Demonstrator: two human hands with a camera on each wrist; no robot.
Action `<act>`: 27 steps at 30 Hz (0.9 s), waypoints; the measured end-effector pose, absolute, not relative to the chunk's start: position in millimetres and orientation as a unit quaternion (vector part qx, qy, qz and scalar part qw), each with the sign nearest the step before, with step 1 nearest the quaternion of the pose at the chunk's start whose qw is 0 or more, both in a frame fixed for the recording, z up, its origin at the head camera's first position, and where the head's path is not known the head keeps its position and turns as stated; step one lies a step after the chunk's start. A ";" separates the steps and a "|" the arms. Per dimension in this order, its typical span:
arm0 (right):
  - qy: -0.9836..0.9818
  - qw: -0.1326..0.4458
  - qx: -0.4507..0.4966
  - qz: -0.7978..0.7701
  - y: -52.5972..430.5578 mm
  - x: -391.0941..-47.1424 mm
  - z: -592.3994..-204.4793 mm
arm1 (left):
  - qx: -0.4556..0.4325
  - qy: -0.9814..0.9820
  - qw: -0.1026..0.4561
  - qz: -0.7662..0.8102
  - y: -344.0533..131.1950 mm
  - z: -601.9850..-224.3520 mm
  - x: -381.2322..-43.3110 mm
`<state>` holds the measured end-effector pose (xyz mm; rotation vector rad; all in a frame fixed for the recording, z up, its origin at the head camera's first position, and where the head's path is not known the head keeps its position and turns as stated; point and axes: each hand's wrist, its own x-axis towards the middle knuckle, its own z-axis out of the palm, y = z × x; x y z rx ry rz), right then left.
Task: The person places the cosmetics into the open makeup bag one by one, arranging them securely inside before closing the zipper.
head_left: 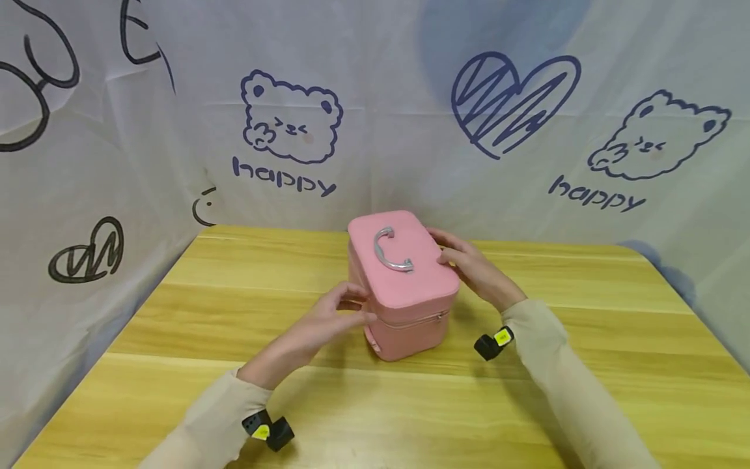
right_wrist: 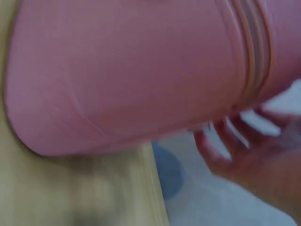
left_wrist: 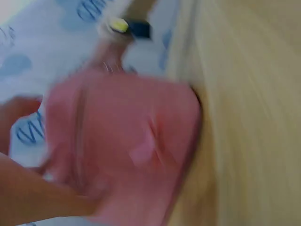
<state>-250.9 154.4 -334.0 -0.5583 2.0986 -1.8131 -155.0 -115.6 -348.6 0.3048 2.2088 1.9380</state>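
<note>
A pink cosmetic case (head_left: 403, 260) with a silver curved handle (head_left: 383, 251) on its lid stands on the table, turned at an angle. A zipper (head_left: 418, 321) runs round it below the lid, and its visible stretch looks closed. At the left side of the case is my left hand (head_left: 328, 319), thumb and fingers spread at the lid's edge; the blurred left wrist view does not settle contact. My right hand (head_left: 471, 264) rests at the far right side, its fingertips partly hidden behind the case. Relaxed, slightly bent fingers (right_wrist: 230, 141) show beside the case in the right wrist view.
The wooden table (head_left: 234, 312) has its back edge just behind the case. White cloth (head_left: 398, 130) with drawn bears, hearts and lettering hangs behind and on the left. Black devices with yellow labels (head_left: 502, 337) sit on both sleeves.
</note>
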 end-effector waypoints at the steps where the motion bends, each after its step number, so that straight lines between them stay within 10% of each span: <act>1: 0.731 0.170 -0.206 -0.628 156.3 -255.3 -333.3 | 0.101 0.744 0.070 0.657 -120.0 -350.4 -160.9; 10: 0.747 0.213 -0.264 -0.572 169.6 -267.3 -326.5 | 0.150 0.793 -0.028 0.590 -140.3 -363.0 -217.5; 15: 0.806 0.091 -0.258 -0.524 177.1 -233.7 -328.3 | 0.194 0.805 -0.042 0.559 -137.1 -364.8 -220.9; 22: 0.823 -0.236 -0.244 -0.455 175.3 -176.8 -345.2 | 0.195 0.803 -0.040 0.562 -135.5 -363.9 -226.1; 27: 0.872 -0.204 -0.196 -0.400 170.0 -155.8 -356.3 | 0.197 0.801 -0.041 0.564 -131.2 -368.4 -227.2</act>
